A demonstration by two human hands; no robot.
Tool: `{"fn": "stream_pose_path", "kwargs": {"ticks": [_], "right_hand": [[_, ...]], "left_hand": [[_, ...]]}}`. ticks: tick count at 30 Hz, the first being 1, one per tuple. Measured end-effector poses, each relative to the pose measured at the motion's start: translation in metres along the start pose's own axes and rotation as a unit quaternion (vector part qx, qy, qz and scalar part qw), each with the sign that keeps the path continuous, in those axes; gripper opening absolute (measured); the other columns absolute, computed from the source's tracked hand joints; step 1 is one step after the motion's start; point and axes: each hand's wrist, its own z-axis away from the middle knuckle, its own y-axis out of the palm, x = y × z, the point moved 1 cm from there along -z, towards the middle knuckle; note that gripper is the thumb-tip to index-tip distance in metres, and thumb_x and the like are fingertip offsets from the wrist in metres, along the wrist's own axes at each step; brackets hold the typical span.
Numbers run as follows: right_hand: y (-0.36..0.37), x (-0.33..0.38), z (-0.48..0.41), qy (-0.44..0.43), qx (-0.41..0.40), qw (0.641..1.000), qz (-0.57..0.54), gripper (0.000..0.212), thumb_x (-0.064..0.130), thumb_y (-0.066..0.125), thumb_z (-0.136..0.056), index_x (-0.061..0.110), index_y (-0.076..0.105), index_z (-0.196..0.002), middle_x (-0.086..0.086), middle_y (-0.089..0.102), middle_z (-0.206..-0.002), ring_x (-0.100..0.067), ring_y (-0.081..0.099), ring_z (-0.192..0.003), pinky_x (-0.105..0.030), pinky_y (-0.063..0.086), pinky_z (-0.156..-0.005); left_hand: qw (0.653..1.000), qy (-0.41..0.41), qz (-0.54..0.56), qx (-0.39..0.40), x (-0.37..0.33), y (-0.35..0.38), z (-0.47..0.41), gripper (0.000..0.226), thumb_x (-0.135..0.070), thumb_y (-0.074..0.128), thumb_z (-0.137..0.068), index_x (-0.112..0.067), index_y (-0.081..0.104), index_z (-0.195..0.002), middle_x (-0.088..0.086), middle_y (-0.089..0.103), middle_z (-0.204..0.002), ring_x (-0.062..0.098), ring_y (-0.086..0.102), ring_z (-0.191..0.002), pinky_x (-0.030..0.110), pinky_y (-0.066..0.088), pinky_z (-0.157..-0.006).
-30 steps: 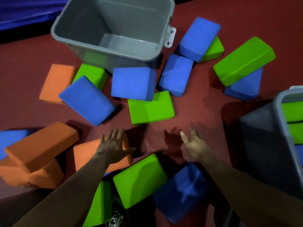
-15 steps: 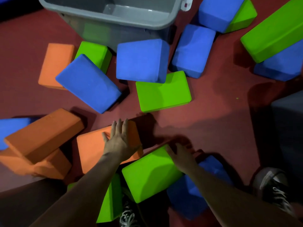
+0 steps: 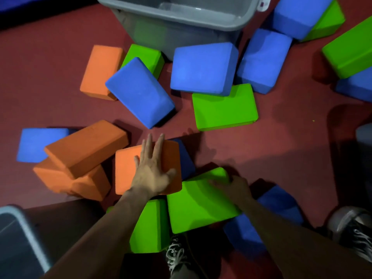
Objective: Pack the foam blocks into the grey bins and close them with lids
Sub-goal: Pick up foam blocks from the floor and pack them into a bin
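Orange, blue and green foam blocks lie scattered over a red floor. My left hand lies flat with straight fingers on an orange block near me. My right hand grips the far right corner of a tilted green block beside it, fingers curled over its top edge. An empty grey bin stands at the top, with blue blocks and a green block just in front of it.
Another grey bin's corner shows at the bottom left, and a dark bin edge at the right. My shoes are at the bottom among a green block and a blue block. Stacked orange blocks lie on the left.
The view dropped closer to the floor. My left hand settled flat on the orange block, and my right hand moved onto the green block's corner and took hold of it.
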Motion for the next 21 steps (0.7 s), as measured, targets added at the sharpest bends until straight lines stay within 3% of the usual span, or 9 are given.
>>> {"fn": "stream_pose_path", "kwargs": {"ticks": [2,6,9,11,13,15,17,21], "right_hand": [[-0.002,0.004,-0.001,-0.029,-0.026,0.999,-0.005,0.114,0.100,0.059,-0.033,0.011,0.071,-0.104,-0.009,0.075,-0.096,-0.023,0.071,-0.094,-0.037,0.057,-0.081],[-0.023,0.056,0.041,-0.066,0.004,0.998,0.025,0.083,0.074,0.079,-0.053,0.013,0.066,-0.109,-0.003,0.070,-0.099,-0.022,0.069,-0.099,-0.029,0.053,-0.081],[-0.042,0.082,0.061,-0.076,-0.037,0.995,0.047,0.085,0.067,0.079,-0.062,0.012,0.044,-0.116,-0.012,0.067,-0.109,-0.031,0.067,-0.104,-0.032,0.049,-0.081],[-0.055,0.093,0.071,-0.089,-0.080,0.991,0.062,0.082,0.063,0.079,-0.068,0.012,0.040,-0.118,-0.016,0.066,-0.114,-0.035,0.065,-0.107,-0.035,0.048,-0.081],[-0.067,0.103,0.081,-0.105,-0.125,0.985,0.062,0.082,0.062,0.078,-0.069,0.011,0.040,-0.121,-0.017,0.062,-0.121,-0.036,0.062,-0.111,-0.036,0.048,-0.084],[-0.075,0.109,0.087,-0.117,-0.168,0.977,0.054,0.086,0.062,0.078,-0.069,0.009,0.039,-0.125,-0.017,0.056,-0.128,-0.036,0.059,-0.115,-0.038,0.047,-0.088],[-0.074,0.109,0.088,-0.122,-0.179,0.975,0.056,0.090,0.064,0.077,-0.069,0.008,0.038,-0.128,-0.018,0.052,-0.130,-0.038,0.058,-0.116,-0.039,0.046,-0.089],[-0.055,0.105,0.090,-0.146,-0.142,0.979,0.030,0.093,0.065,0.073,-0.071,0.009,0.036,-0.134,-0.018,0.049,-0.133,-0.040,0.053,-0.120,-0.042,0.045,-0.096]], "left_hand": [[0.998,-0.012,0.050,-0.030,0.007,-0.013,0.001,0.101,-0.046,0.054,-0.065,-0.042,0.010,-0.156,0.002,-0.005,-0.167,0.026,-0.002,-0.154,0.063,0.016,-0.118],[0.985,-0.036,0.140,-0.090,0.008,-0.041,0.013,0.088,-0.031,0.051,-0.072,-0.041,0.022,-0.155,0.010,0.000,-0.167,0.028,0.012,-0.153,0.041,0.020,-0.122],[0.983,-0.016,0.125,-0.133,0.007,-0.052,0.022,0.073,-0.034,0.042,-0.078,-0.030,0.042,-0.150,0.022,0.012,-0.163,0.037,0.023,-0.148,0.045,0.028,-0.118],[0.983,-0.003,0.098,-0.158,0.009,-0.054,0.027,0.072,-0.044,0.033,-0.079,-0.021,0.053,-0.144,0.031,0.019,-0.158,0.045,0.027,-0.145,0.049,0.030,-0.116],[0.984,-0.017,0.088,-0.156,0.014,-0.054,0.032,0.073,-0.051,0.030,-0.081,-0.024,0.051,-0.145,0.031,0.017,-0.159,0.045,0.023,-0.146,0.049,0.027,-0.117],[0.984,-0.031,0.070,-0.163,0.017,-0.053,0.034,0.071,-0.061,0.038,-0.085,-0.031,0.043,-0.149,0.026,0.011,-0.162,0.043,0.017,-0.148,0.048,0.023,-0.118],[0.981,-0.038,0.070,-0.176,0.022,-0.049,0.034,0.075,-0.063,0.062,-0.084,-0.032,0.042,-0.149,0.022,0.010,-0.163,0.041,0.016,-0.149,0.049,0.024,-0.119],[0.979,-0.051,0.101,-0.170,0.036,-0.047,0.032,0.109,-0.064,0.084,-0.061,-0.032,0.031,-0.152,0.022,0.007,-0.163,0.036,0.013,-0.151,0.049,0.031,-0.117]]}}
